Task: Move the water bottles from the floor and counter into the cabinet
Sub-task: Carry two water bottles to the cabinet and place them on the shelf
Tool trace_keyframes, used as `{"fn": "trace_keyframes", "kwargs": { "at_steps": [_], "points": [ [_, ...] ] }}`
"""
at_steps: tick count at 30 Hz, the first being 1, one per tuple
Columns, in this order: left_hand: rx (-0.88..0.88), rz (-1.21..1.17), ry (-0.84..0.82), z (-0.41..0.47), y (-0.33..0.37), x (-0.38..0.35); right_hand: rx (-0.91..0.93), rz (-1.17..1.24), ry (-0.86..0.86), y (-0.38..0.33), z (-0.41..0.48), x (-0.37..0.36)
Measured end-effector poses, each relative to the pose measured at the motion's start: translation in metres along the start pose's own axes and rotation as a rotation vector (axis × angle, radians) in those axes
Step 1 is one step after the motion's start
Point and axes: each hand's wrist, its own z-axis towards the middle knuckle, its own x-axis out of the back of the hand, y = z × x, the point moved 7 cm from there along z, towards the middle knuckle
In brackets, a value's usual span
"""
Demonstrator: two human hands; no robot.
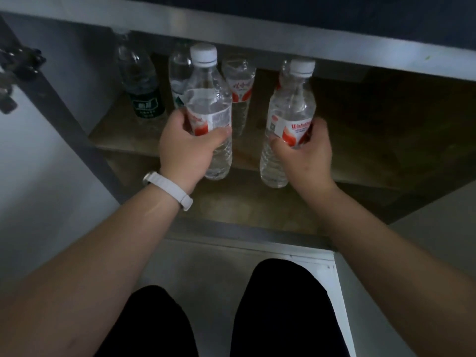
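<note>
My left hand (184, 148) grips a clear water bottle (208, 99) with a white cap and red label, held upright in front of the open cabinet's shelf (360, 140). My right hand (307, 153) grips a second such bottle (291, 112) beside it. Both bottles hang over the shelf's front edge. Standing at the back of the shelf are a dark green-labelled bottle (143, 86), a clear green-labelled bottle (179, 73) and a red-labelled bottle (239, 86). Another bottle behind the right-hand one is mostly hidden.
A metal counter edge (283, 37) overhangs the cabinet. The open cabinet door (38, 150) stands at the left with a hinge (23, 63). A lower shelf (244, 207) lies beneath. My legs in dark trousers (278, 313) are over the grey floor.
</note>
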Motion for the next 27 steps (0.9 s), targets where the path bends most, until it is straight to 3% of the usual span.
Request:
{"fn": "trace_keyframes", "kwargs": {
  "at_steps": [13, 27],
  "points": [
    [-0.019, 0.012, 0.102, 0.038, -0.005, -0.03, 0.005, 0.144, -0.036, 0.0, 0.052, -0.035],
    [-0.092, 0.038, 0.064, 0.043, -0.02, -0.035, -0.005, 0.143, -0.084, 0.014, 0.055, -0.04]
  ]
}}
